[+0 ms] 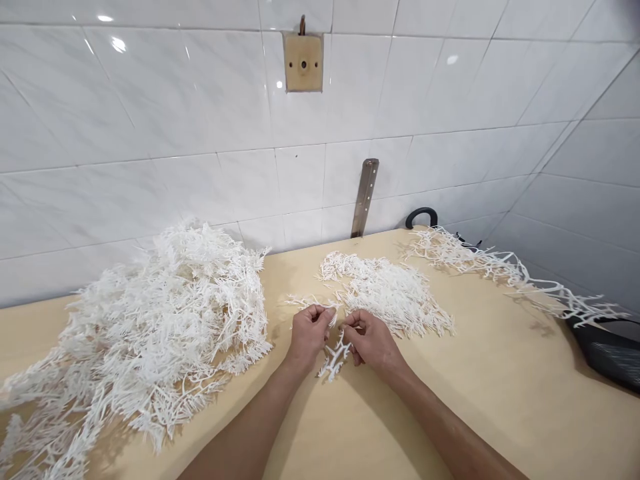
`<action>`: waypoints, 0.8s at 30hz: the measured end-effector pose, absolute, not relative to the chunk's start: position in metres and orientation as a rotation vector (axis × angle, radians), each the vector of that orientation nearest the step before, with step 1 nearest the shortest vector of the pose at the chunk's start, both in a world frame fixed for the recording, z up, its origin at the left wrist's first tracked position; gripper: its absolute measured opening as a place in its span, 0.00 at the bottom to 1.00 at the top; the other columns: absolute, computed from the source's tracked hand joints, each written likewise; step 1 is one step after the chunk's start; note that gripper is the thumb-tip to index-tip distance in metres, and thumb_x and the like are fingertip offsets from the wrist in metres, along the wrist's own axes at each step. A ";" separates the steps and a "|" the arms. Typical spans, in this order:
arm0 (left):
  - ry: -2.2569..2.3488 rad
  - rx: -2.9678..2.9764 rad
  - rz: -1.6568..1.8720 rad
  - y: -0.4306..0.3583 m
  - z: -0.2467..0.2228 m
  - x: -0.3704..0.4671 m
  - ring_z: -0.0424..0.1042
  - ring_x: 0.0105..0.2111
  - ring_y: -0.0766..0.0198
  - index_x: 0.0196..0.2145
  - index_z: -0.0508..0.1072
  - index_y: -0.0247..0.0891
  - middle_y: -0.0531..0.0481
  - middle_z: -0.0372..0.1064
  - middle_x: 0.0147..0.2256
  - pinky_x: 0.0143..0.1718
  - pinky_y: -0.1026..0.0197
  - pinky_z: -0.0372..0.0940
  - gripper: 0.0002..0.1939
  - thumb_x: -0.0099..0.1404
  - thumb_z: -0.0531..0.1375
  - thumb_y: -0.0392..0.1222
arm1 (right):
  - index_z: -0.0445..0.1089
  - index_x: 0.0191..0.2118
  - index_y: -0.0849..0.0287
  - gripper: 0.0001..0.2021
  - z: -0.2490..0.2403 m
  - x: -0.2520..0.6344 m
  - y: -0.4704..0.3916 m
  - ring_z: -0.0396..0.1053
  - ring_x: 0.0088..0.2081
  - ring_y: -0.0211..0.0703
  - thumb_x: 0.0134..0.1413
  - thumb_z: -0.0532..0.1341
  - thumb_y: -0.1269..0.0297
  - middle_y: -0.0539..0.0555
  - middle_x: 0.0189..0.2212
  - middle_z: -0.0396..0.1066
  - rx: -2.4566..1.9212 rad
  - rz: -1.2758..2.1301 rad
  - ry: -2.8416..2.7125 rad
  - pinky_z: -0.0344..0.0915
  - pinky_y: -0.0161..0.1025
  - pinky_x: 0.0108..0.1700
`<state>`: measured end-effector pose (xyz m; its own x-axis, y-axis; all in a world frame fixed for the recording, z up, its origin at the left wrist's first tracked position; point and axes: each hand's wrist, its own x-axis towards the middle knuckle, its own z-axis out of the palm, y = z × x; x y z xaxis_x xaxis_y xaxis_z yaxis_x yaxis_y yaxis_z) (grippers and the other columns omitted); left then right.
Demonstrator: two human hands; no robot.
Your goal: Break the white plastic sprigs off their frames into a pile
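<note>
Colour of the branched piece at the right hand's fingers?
White. The branched piece shows best in the head view.

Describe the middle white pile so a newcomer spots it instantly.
On the tan table below the tiled wall, find the person's right hand. Just beyond it lies the middle pile of white, branching pieces. It is much smaller and lower than the heap on the left, and denser than the loose strip of branches on the right.

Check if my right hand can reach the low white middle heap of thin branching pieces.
Probably yes: your right hand is close beside that heap with nothing visible between, though it seems to pinch a small white branched sprig.
</note>
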<state>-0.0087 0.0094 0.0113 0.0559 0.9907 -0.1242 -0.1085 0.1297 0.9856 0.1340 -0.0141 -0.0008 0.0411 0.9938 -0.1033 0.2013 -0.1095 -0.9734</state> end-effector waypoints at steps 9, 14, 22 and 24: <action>1.066 0.976 1.057 0.009 0.021 -0.011 0.49 0.15 0.75 0.23 0.70 0.35 0.61 0.53 0.14 0.18 0.67 0.46 0.18 0.49 0.69 0.52 | 0.69 0.30 0.58 0.17 0.005 0.134 -0.015 0.63 0.16 0.35 0.57 0.60 0.48 0.46 0.18 0.65 -1.297 1.231 -1.299 0.61 0.33 0.19; 1.116 1.031 1.128 0.007 0.021 -0.007 0.52 0.17 0.74 0.22 0.71 0.35 0.60 0.55 0.14 0.20 0.67 0.49 0.16 0.50 0.69 0.50 | 0.70 0.30 0.59 0.17 0.000 0.133 -0.013 0.62 0.17 0.35 0.55 0.62 0.48 0.46 0.18 0.65 -1.274 1.293 -1.205 0.60 0.32 0.19; 1.129 1.074 1.137 0.005 0.013 -0.005 0.63 0.21 0.69 0.24 0.73 0.34 0.54 0.66 0.20 0.25 0.65 0.59 0.15 0.50 0.68 0.49 | 0.67 0.25 0.57 0.12 -0.006 0.132 -0.011 0.62 0.15 0.35 0.53 0.61 0.56 0.45 0.16 0.65 -1.344 1.258 -1.189 0.60 0.32 0.18; 1.159 1.120 1.136 0.005 0.009 -0.004 0.67 0.23 0.66 0.25 0.73 0.35 0.52 0.69 0.21 0.27 0.64 0.62 0.14 0.52 0.67 0.49 | 0.66 0.24 0.57 0.12 -0.008 0.132 -0.010 0.63 0.15 0.36 0.53 0.60 0.57 0.46 0.15 0.66 -1.393 1.229 -1.214 0.62 0.33 0.18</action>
